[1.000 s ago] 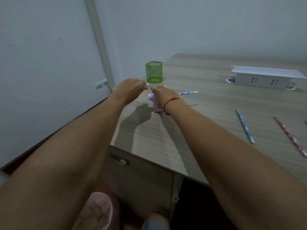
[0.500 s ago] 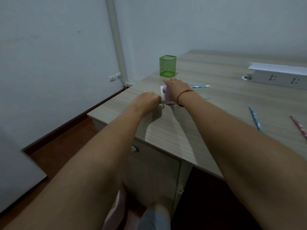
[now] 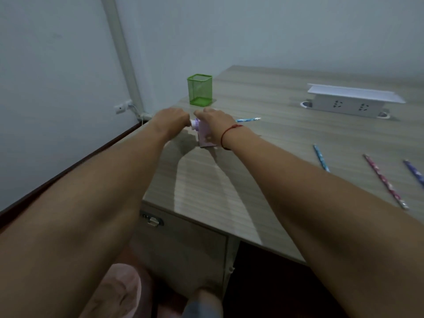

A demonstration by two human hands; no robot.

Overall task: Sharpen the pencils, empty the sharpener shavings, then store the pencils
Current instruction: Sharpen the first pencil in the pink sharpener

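Right hand holds sharpener on desk by wall.

- bare left forearm and bare right forearm, long and unclothed to the frame edge
- thin red string bracelet around the right wrist
- soft pink fuzzy fabric low in view; garment unclear

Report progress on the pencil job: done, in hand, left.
Done: nothing visible; the green holder looks empty. In hand: right hand holds the pink sharpener, left hand at its round end. Left: four loose pencils on the desk, emptying shavings, storing.
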